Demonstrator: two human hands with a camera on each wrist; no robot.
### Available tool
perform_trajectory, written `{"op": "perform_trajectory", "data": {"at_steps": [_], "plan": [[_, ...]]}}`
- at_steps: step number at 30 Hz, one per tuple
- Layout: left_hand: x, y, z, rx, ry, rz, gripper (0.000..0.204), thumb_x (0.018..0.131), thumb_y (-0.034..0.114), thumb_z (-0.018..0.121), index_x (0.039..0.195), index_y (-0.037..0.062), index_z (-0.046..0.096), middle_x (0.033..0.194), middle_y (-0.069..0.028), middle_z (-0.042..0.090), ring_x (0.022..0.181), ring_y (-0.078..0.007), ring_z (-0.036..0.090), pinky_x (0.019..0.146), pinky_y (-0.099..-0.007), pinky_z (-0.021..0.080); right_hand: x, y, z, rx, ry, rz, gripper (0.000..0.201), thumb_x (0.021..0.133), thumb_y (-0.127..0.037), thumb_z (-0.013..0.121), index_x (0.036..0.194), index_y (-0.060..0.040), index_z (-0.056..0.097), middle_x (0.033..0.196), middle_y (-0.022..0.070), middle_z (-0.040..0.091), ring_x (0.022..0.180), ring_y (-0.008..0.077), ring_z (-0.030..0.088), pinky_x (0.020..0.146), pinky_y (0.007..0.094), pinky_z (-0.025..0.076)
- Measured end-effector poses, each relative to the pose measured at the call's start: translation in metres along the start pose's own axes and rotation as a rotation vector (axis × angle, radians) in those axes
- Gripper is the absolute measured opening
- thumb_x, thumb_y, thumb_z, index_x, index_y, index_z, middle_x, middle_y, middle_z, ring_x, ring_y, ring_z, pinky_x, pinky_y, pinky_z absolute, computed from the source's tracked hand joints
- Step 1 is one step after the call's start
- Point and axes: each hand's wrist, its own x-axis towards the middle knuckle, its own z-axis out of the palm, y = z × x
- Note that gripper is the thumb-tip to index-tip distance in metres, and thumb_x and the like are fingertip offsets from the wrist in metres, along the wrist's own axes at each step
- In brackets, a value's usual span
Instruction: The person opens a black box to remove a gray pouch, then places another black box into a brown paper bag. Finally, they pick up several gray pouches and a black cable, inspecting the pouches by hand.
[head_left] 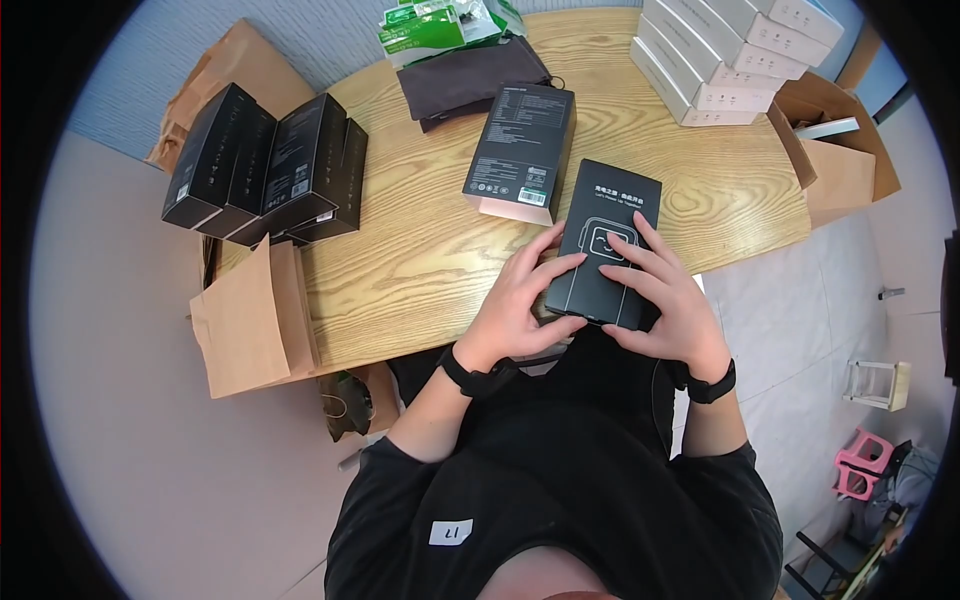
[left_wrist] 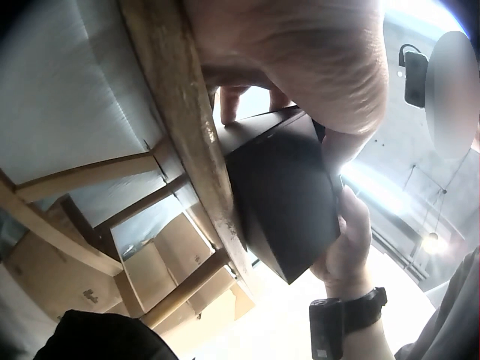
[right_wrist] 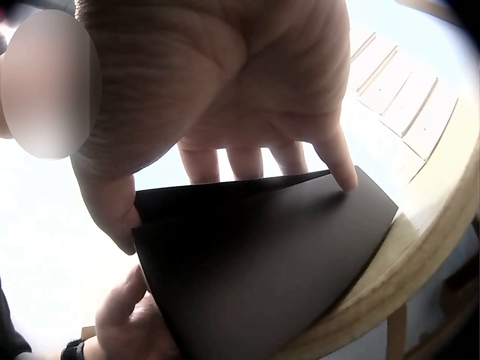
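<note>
Head view: your left grip [head_left: 520, 297] and right grip [head_left: 677, 305] both clamped the black smiley-face box [head_left: 596, 235] at the near edge of the surface [head_left: 400, 260]. Left wrist: its end overhung, so slackening could have dropped it. Right wrist: squeezing harder might have dented its panel.

Boxes [head_left: 290, 160] stand left on the table [head_left: 395, 275], cartons [head_left: 715, 65] right, a pouch [head_left: 465, 78] behind, the held box [head_left: 600, 208] in front.
</note>
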Motion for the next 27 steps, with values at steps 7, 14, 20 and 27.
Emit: {"op": "perform_trajectory", "data": {"at_steps": [7,14,20,27], "plan": [[0.0,0.0,0.001,-0.004,-0.006,-0.008,0.06,0.065,0.021,0.077,0.121,0.0093,0.057,0.141,-0.0198,0.033,0.124,-0.0366,0.04,0.101,-0.0431,0.036,-0.001,-0.006,0.001,-0.036,-0.05,-0.024,0.052,0.063,-0.02,0.077,0.111,-0.011,0.063,0.137,0.0085,0.046,0.135,0.038,0.028,0.104,0.0526,0.031],[-0.001,0.0,0.003,0.004,0.028,0.009,0.053,0.066,0.025,0.078,0.115,0.0105,0.061,0.139,-0.0197,0.035,0.122,-0.037,0.042,0.099,-0.0436,0.038,-0.015,-0.037,0.039,-0.474,0.004,0.112,0.067,0.063,-0.024,0.076,0.124,-0.0115,0.052,0.139,0.0101,0.041,0.13,0.0358,0.035,0.103,0.0585,0.027],[-0.006,-0.01,-0.023,-0.057,0.054,-0.028,0.048,0.074,0.02,0.07,0.117,0.0026,0.056,0.134,-0.0163,0.04,0.118,-0.0288,0.044,0.096,-0.0397,0.039,-0.03,-0.013,0.048,-0.509,0.171,0.025,0.065,0.062,-0.014,0.073,0.123,-0.0093,0.052,0.134,0.0112,0.045,0.127,0.036,0.039,0.1,0.0537,0.034],[0.025,-0.028,-0.072,0.094,0.489,-0.428,0.061,0.082,0.025,0.059,0.134,0.0008,0.036,0.123,-0.0164,0.05,0.103,-0.0275,0.052,0.085,-0.037,0.047,-0.061,0.014,0.014,0.0,0.549,0.139,0.077,0.052,-0.008,0.07,0.123,0.0095,0.045,0.126,0.0287,0.05,0.111,0.0383,0.056,0.089,0.0423,0.048]]}}
